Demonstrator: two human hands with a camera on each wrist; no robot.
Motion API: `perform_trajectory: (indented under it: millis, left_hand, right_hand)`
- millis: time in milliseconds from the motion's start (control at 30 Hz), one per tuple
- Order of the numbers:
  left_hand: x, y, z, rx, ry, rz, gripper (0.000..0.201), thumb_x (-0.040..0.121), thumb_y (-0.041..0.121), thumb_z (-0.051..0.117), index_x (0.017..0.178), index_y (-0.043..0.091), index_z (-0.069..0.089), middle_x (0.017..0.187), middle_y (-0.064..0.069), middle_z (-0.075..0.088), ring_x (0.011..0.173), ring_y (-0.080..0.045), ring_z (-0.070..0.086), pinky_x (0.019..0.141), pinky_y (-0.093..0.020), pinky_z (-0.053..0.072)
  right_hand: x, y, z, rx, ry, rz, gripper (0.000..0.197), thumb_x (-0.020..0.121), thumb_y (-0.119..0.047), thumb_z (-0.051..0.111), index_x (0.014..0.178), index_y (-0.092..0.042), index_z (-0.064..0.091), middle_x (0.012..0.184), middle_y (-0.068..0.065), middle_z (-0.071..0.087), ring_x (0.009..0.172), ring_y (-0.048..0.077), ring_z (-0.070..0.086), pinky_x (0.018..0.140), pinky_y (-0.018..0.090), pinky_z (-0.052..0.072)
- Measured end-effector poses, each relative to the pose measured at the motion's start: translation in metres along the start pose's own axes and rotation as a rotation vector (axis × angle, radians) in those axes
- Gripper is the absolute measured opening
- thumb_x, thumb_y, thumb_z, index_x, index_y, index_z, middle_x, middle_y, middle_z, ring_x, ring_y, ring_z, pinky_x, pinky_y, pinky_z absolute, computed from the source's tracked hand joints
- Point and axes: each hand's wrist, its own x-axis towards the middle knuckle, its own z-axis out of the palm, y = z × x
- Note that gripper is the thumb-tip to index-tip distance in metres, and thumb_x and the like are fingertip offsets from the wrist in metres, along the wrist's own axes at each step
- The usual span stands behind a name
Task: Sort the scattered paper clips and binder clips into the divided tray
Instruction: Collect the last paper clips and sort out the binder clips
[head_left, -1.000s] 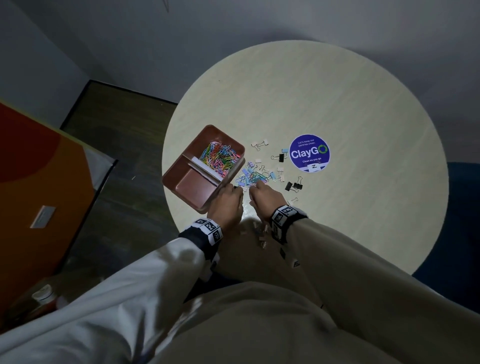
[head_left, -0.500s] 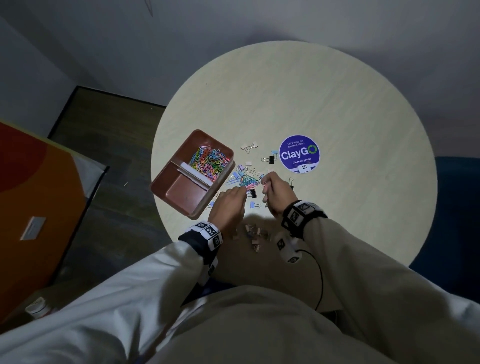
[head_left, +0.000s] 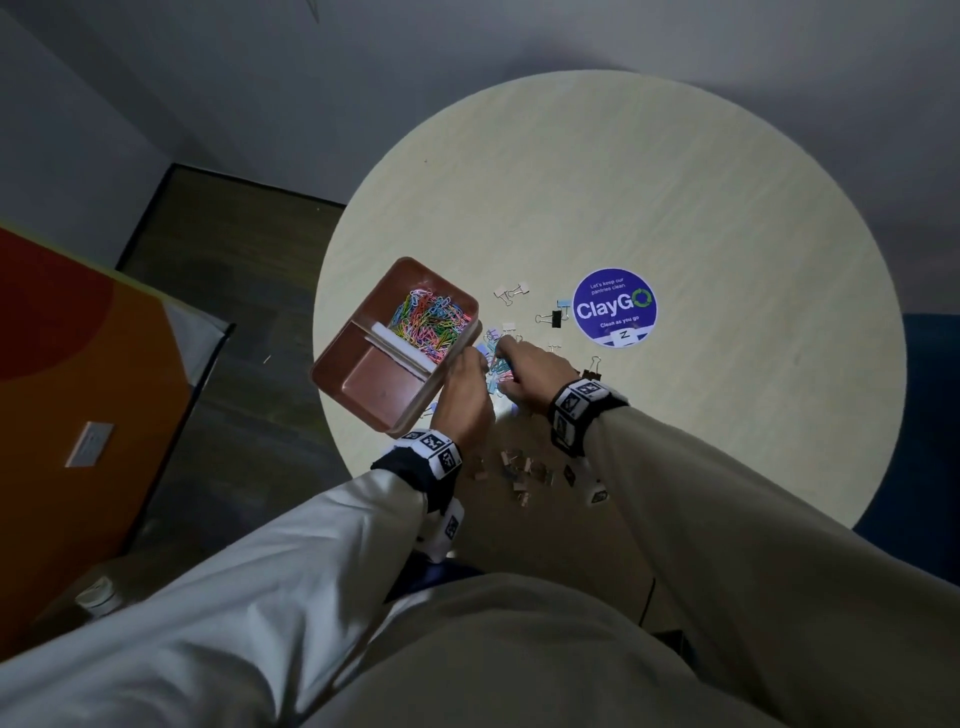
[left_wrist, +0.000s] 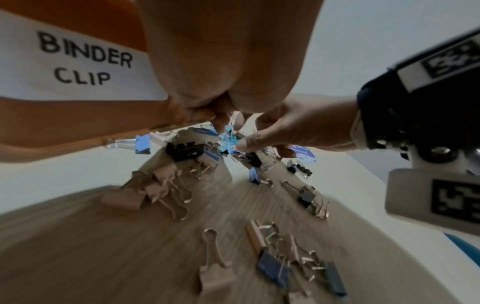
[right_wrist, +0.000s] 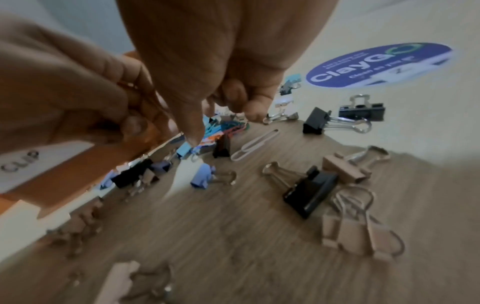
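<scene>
Nearest, loose binder clips (head_left: 524, 470) lie on the round table (head_left: 675, 182), then both hands, left hand (head_left: 465, 395) and right hand (head_left: 535, 366), curl fingertips into the coloured paper clips (head_left: 496, 364), grip unclear, just beside the divided tray (head_left: 358, 387).

My fingers (head_left: 480, 358) hide the paper clip heap (head_left: 497, 364) beside the tray (head_left: 363, 387); whatever they pinch stays unclear.

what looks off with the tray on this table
The tray juts past the table edge, its near corner over the floor. Its binder clip compartment looks empty while binder clips lie scattered.
</scene>
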Motion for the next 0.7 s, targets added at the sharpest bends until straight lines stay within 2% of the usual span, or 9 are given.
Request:
perform_trajectory:
  millis: [67,167,267,333,433,600,633,700]
  left_hand:
    - [-0.001,0.001,0.000,-0.013,0.029,-0.024,0.015,0.089,0.001,0.035,0.088,0.016,0.035,0.089,-0.008,0.045,0.084,-0.029,0.044,0.066,-0.040,0.036]
    - [-0.001,0.003,-0.001,0.001,0.051,-0.060,0.011,0.089,0.002,0.039,0.089,0.013,0.040,0.091,-0.009,0.049,0.085,-0.027,0.045,0.072,-0.041,0.039]
    - [0.001,0.000,0.001,0.059,0.011,-0.042,0.015,0.085,-0.001,0.044,0.093,0.011,0.045,0.096,-0.012,0.049,0.092,-0.030,0.047,0.077,-0.042,0.040]
    - [0.004,0.000,0.004,0.121,-0.004,-0.034,0.012,0.088,0.000,0.045,0.098,0.007,0.048,0.102,-0.016,0.049,0.093,-0.034,0.048,0.077,-0.043,0.040]
    - [0.009,0.006,0.006,0.245,-0.039,-0.014,0.016,0.094,0.009,0.048,0.109,0.003,0.049,0.111,-0.020,0.047,0.090,-0.038,0.051,0.073,-0.046,0.044]
    - [0.016,0.013,0.009,0.471,-0.171,0.085,0.036,0.087,0.025,0.067,0.112,0.011,0.046,0.110,-0.014,0.045,0.085,-0.035,0.051,0.061,-0.039,0.040]
    - [0.018,0.014,0.009,0.495,-0.176,0.106,0.036,0.088,0.026,0.069,0.112,0.012,0.046,0.110,-0.013,0.044,0.084,-0.035,0.051,0.060,-0.039,0.040]
    - [0.022,0.014,0.008,0.512,-0.180,0.156,0.031,0.090,0.023,0.067,0.109,0.011,0.046,0.109,-0.013,0.045,0.082,-0.034,0.051,0.060,-0.040,0.041]
  right_hand:
    - [0.004,-0.001,0.003,-0.056,-0.014,-0.026,0.026,0.092,-0.026,0.055,0.114,-0.018,0.044,0.114,0.010,0.057,0.096,0.034,0.058,0.069,0.036,0.038]
    - [0.004,-0.001,0.005,-0.061,-0.024,-0.007,0.009,0.096,-0.024,0.049,0.100,-0.017,0.045,0.108,0.010,0.057,0.092,0.033,0.057,0.069,0.037,0.038]
    - [0.001,0.004,0.008,0.017,-0.028,0.024,0.010,0.097,-0.026,0.047,0.092,-0.019,0.042,0.097,0.008,0.054,0.083,0.030,0.052,0.067,0.036,0.036]
    - [-0.001,0.009,0.010,0.125,0.010,0.043,0.012,0.097,-0.028,0.047,0.091,-0.019,0.043,0.091,0.005,0.052,0.080,0.029,0.051,0.067,0.037,0.037]
    - [-0.007,0.016,0.011,0.328,0.126,0.082,0.015,0.099,-0.031,0.045,0.095,-0.016,0.046,0.093,0.006,0.055,0.081,0.027,0.052,0.071,0.038,0.040]
    - [-0.023,0.024,0.011,0.677,0.303,0.198,0.025,0.104,-0.031,0.035,0.094,-0.011,0.046,0.095,0.016,0.059,0.083,0.024,0.053,0.077,0.037,0.040]
    - [-0.026,0.026,0.011,0.726,0.312,0.227,0.026,0.104,-0.031,0.035,0.093,-0.010,0.046,0.091,0.016,0.059,0.079,0.022,0.054,0.075,0.037,0.040]
    - [-0.031,0.026,0.009,0.864,0.305,0.275,0.023,0.104,-0.027,0.035,0.090,-0.011,0.044,0.075,0.014,0.055,0.058,0.014,0.050,0.062,0.031,0.039]
